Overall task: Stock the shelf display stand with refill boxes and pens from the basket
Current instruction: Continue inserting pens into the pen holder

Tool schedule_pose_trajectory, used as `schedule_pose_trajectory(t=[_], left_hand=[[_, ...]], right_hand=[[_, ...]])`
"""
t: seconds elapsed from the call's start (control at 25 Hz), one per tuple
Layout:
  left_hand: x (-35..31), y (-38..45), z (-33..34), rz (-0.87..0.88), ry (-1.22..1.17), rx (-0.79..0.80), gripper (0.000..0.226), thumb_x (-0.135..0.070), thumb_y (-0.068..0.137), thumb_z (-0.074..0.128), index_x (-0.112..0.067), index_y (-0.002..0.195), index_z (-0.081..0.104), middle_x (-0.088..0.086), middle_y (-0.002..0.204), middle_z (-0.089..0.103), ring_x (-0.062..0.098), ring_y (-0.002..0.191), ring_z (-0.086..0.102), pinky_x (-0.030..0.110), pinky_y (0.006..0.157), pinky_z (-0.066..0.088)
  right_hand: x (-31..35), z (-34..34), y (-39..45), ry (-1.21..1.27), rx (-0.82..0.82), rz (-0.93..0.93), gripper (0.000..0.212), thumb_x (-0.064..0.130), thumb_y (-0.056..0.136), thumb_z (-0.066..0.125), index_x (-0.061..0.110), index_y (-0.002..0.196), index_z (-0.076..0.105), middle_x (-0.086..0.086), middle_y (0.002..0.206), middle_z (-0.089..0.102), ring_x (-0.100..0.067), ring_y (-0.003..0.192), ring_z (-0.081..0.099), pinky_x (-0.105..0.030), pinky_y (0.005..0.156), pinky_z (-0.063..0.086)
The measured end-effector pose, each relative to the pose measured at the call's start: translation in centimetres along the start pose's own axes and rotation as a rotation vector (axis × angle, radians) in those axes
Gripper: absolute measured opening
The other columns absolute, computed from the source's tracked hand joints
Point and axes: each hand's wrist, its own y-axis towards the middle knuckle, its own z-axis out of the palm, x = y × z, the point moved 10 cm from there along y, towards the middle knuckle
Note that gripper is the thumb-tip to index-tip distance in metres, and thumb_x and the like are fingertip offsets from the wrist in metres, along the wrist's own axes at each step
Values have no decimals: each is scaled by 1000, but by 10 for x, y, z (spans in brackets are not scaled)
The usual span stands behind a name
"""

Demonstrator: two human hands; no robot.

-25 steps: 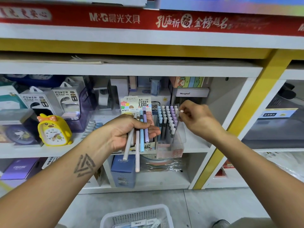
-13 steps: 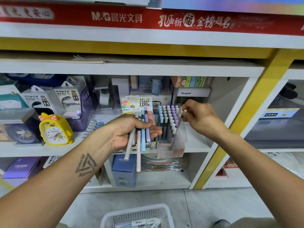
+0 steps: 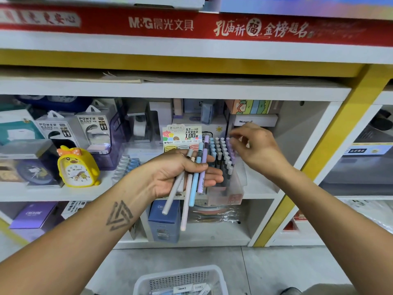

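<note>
Pastel pens [image 3: 192,184], four in grey, pink, blue and lilac, are gripped in a loose fan by the left hand [image 3: 180,175], with the thumb laid across the barrels and the fingers curled beneath them, just in front of the display stand [image 3: 225,188] on the middle shelf [image 3: 261,192]. Rows of capped pens are held upright in the stand, and above their right-hand rows the right hand [image 3: 255,145] is held with fingers loosely bent and slightly spread; whether anything is pinched cannot be told through the blur. Below, on the floor, the rim of a white basket [image 3: 146,279] is seen, with a yellow duck clock [image 3: 76,169] standing on the shelf well to the left.
</note>
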Motion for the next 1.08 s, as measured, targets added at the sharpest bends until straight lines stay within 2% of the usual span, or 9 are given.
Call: schedule_pose_trajectory(t=[0.08,0.2,0.32,0.4,0.48,0.56,0.68,0.8,1.08], left_hand=[[2,-1,6,-13,12,49,34,8,85,54,5,119,57,33,110,67,43,100,69,41,76,61],[7,-3,14,-44,26,120,32,7,86,54,3,118,56,34,116,64,44,107,66,43,83,59],[5,-4,11,-40,-18,114,31,7,86,54,6,117,61,34,117,64,43,108,66,45,84,59],[-3,-3,-6,4,-47,4,33,8,88,51,7,120,60,32,113,67,40,102,69,45,79,60],[-10,-3,-27,51,-89,-130,29,9,93,46,7,120,56,30,107,69,38,93,72,40,72,62],[-13,-4,-40,74,-121,-214,23,9,95,45,7,116,55,28,96,72,30,72,74,29,59,61],[-16,-6,-38,81,-112,-230,21,8,95,45,4,113,57,23,83,72,15,51,62,18,46,50],[-17,-3,-34,89,-104,-215,19,8,95,44,5,107,59,21,79,71,10,47,55,15,43,44],[-17,-2,-35,87,-95,-211,20,7,93,48,5,107,61,20,80,71,10,48,54,16,43,43]], right_hand=[[6,14,-1,425,102,177,26,24,96,66,17,121,67,0,86,73,-16,72,65,-29,68,54],[19,35,-6,722,214,308,24,15,93,70,8,116,67,3,69,72,-11,56,59,-20,49,46],[14,27,-6,841,125,363,15,1,88,72,-4,102,69,-5,66,71,-13,52,57,-22,47,44],[5,7,-2,887,-21,354,12,-3,87,71,-5,98,67,-9,66,69,-15,50,59,-24,49,49],[-2,-14,0,760,-143,288,10,-2,87,71,-1,97,67,-14,70,69,-21,56,62,-32,56,56],[3,-22,-1,505,-141,173,10,4,88,72,7,98,69,-16,82,69,-27,72,66,-40,71,60],[18,-7,-10,170,-24,22,9,17,89,73,19,98,71,5,84,71,-10,78,67,-36,77,58],[24,7,-15,63,34,-33,9,24,89,73,26,97,70,12,82,68,-9,77,64,-38,75,57],[25,16,-16,10,78,-59,9,25,90,72,27,99,69,8,85,71,-15,82,64,-43,77,55]])
